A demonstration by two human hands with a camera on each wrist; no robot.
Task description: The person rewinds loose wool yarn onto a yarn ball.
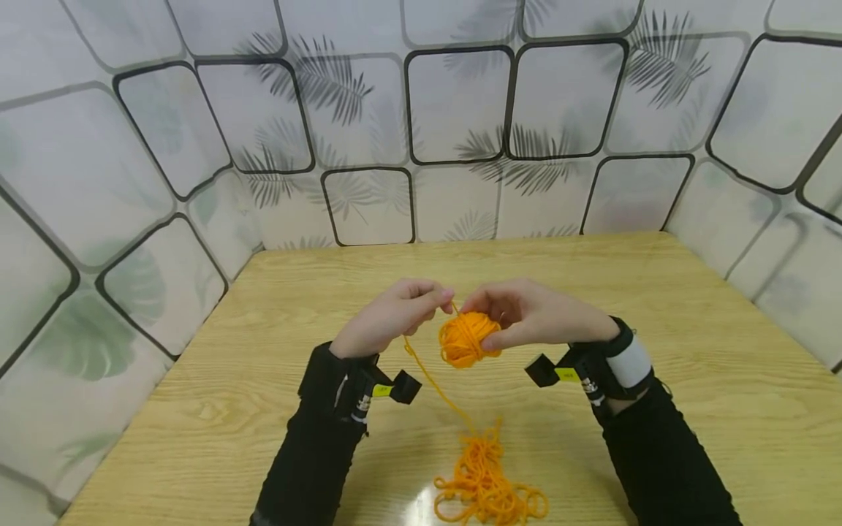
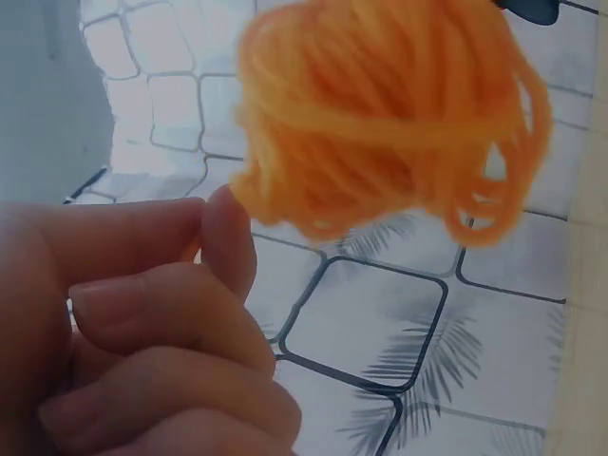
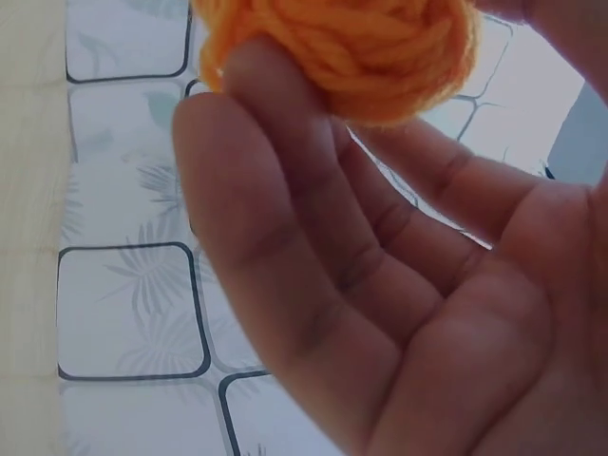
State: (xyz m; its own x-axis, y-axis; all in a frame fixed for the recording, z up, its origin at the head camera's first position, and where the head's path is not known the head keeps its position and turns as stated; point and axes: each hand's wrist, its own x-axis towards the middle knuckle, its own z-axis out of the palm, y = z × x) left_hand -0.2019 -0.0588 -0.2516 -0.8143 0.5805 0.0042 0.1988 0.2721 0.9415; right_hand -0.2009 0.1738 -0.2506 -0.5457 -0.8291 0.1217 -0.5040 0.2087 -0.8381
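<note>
An orange yarn ball (image 1: 465,339) is held up over the table by my right hand (image 1: 536,314), with thumb and fingers around its right side. Just left of it, my left hand (image 1: 401,310) pinches the yarn strand between thumb and index finger. From that hand the strand (image 1: 437,387) runs down to a loose tangle of orange yarn (image 1: 485,478) on the table near me. In the left wrist view the yarn ball (image 2: 380,114) shows wound loops, some hanging loose at one side. The right wrist view has fingertips (image 3: 271,81) against the underside of the ball.
The wood-grain table (image 1: 217,409) extends around both arms. A wall (image 1: 460,204) with a pattern of dark outlined squares and leaves rises at the back and sides. Each wrist wears a black strap with a small camera (image 1: 406,387).
</note>
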